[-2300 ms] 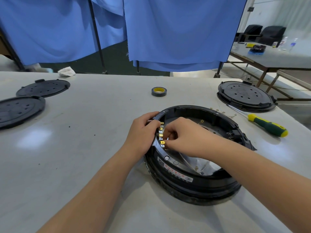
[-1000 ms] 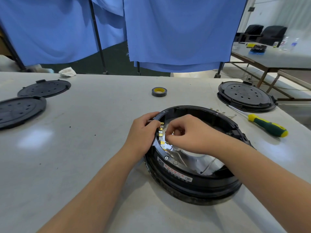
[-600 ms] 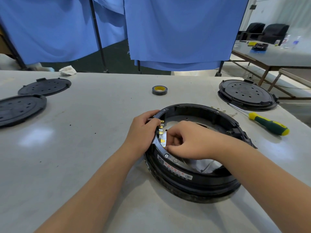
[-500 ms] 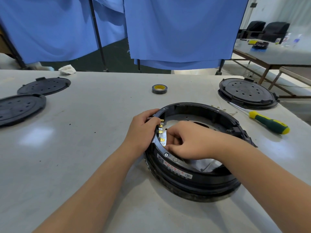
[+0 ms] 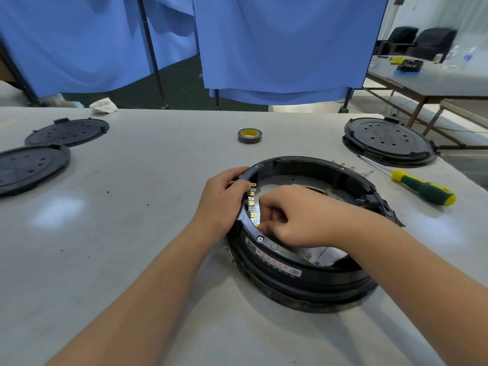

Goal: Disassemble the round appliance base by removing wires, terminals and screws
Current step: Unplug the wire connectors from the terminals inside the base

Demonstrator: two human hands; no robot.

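Observation:
The round black appliance base (image 5: 303, 276) lies open-side up on the grey table, with a metal plate inside. A column of small brass terminals (image 5: 252, 199) runs down its inner left wall. My left hand (image 5: 224, 199) grips the left rim beside those terminals, thumb hooked over the edge. My right hand (image 5: 293, 217) reaches inside the ring with fingers curled, pinching at the lowest terminals; what sits between the fingertips is hidden. Screws (image 5: 260, 239) show on the rim's flange.
A green and yellow screwdriver (image 5: 422, 190) lies right of the base, with loose small metal bits (image 5: 361, 171) near its tip. A black round cover (image 5: 388, 140) sits at back right, two more (image 5: 34, 165) at left. A tape roll (image 5: 249, 135) stands behind.
My right hand rose briefly off the terminal row, then dropped back down to the lowest terminals and curled tighter. My left hand has kept its hold on the rim.

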